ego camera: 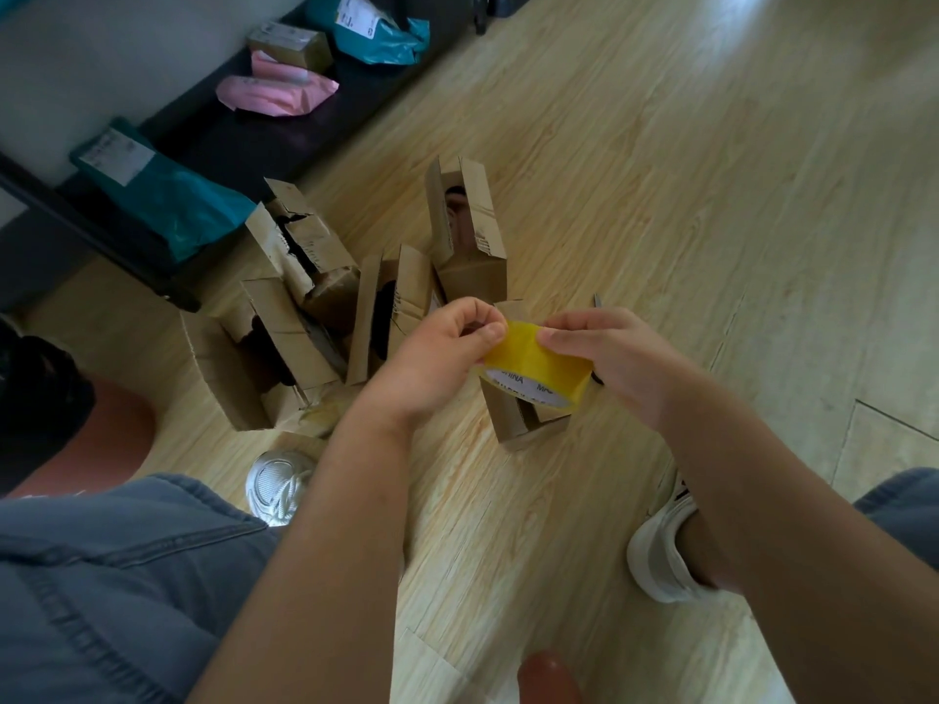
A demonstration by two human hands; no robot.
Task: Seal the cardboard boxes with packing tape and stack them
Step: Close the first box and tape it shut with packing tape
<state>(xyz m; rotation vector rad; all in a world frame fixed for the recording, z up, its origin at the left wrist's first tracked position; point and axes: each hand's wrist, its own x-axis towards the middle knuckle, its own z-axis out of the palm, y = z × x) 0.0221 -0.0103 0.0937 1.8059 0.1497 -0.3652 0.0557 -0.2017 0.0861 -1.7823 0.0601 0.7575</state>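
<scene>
- Yellow roll of packing tape (533, 365) at centre frame, held above the floor, white printed core facing the camera.
- Left hand (437, 358) pinching the roll's upper-left edge, thumb and fingertips curled tight on the tape.
- Right hand (615, 360) clamped on the roll's right side, thumb on the outer face.
- Unsealed brown cardboard boxes (470, 231), flaps up, clustered left of and above the hands on the pale wood-plank floor (686, 170); one small open box (518, 424) directly below the roll.
- Dark low bench (228, 139) along the upper left, carrying teal plastic mailers (167, 200), a pink mailer (279, 91) and a small closed carton (289, 45).
- White sneakers (277, 485) at lower centre, either side of the forearms — blue denim (101, 576) filling the lower left.
</scene>
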